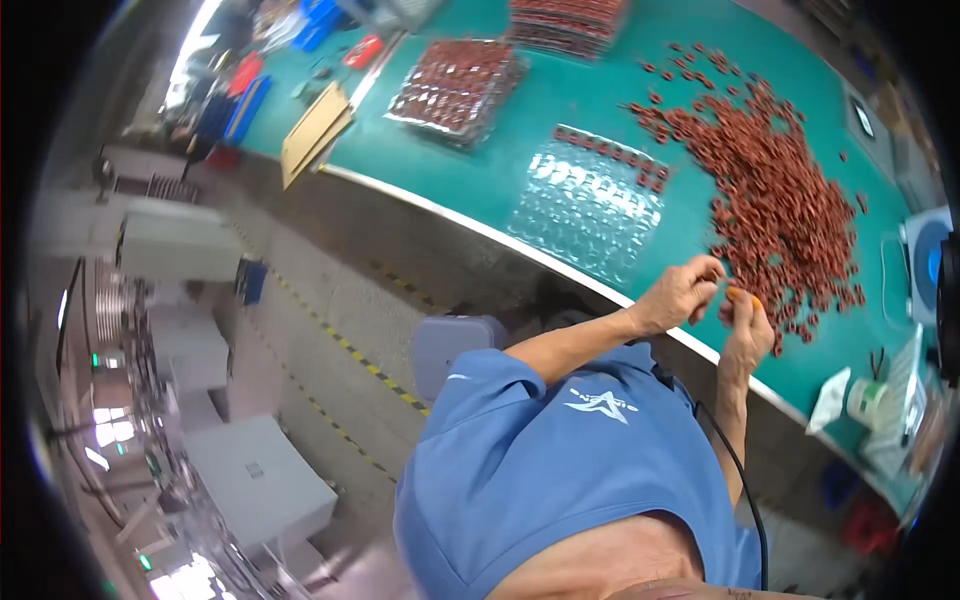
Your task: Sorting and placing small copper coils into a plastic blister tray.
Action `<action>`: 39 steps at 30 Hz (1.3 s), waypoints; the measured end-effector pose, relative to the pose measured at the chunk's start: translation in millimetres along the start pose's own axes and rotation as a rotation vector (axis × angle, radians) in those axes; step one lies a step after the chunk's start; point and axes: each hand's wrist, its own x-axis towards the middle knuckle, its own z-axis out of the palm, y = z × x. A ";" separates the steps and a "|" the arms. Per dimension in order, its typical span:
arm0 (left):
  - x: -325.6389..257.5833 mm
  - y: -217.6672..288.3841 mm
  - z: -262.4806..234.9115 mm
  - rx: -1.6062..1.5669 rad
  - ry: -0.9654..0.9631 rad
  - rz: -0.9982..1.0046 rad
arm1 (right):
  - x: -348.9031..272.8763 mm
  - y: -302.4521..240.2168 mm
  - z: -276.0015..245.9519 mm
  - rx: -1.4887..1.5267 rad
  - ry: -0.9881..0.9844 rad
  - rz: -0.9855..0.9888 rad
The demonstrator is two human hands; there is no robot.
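My left hand (pixel 682 296) is closed in a pinch over the table's near edge; whatever its fingertips hold is too small to make out. Just right of it, my right hand (pixel 748 338) is also closed, with a small orange-yellow thing (pixel 742 296) showing at its fingertips. Its kind is unclear. Beyond both hands spreads a large heap of small reddish-brown rings (pixel 775 190). Left of the heap lies a clear plastic blister tray (pixel 585 215) with rows of pockets. Reddish-brown rings sit in its far row and down part of its right side.
Filled clear trays are stacked on the green table (pixel 440 185), one pile (pixel 455 90) at far left and another pile (pixel 568 22) at the back. Tan cardboard (pixel 315 130) overhangs the left edge. A blue fan-like device (pixel 932 262) and a white tape roll (pixel 866 402) stand at right.
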 end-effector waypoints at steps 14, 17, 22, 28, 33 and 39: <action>-14.9 -4.1 -15.6 -0.138 -0.103 -0.204 | 9.1 10.4 -8.9 0.141 -0.180 0.104; -14.5 -15.4 -12.9 0.008 -0.150 -0.123 | 7.7 17.5 -12.6 0.264 -0.181 0.201; -21.0 7.3 -9.7 0.132 -0.217 -0.022 | 4.6 21.2 -16.4 0.408 -0.193 0.293; -22.3 8.4 -4.7 0.029 -0.233 -0.041 | 1.7 12.1 -20.2 0.335 -0.218 0.175; -20.7 9.9 -0.3 0.048 -0.209 0.018 | -0.6 -2.2 -13.0 0.398 -0.147 0.224; -20.2 1.6 7.3 -0.175 -0.022 -0.079 | -1.8 5.2 -2.8 0.165 -0.105 -0.034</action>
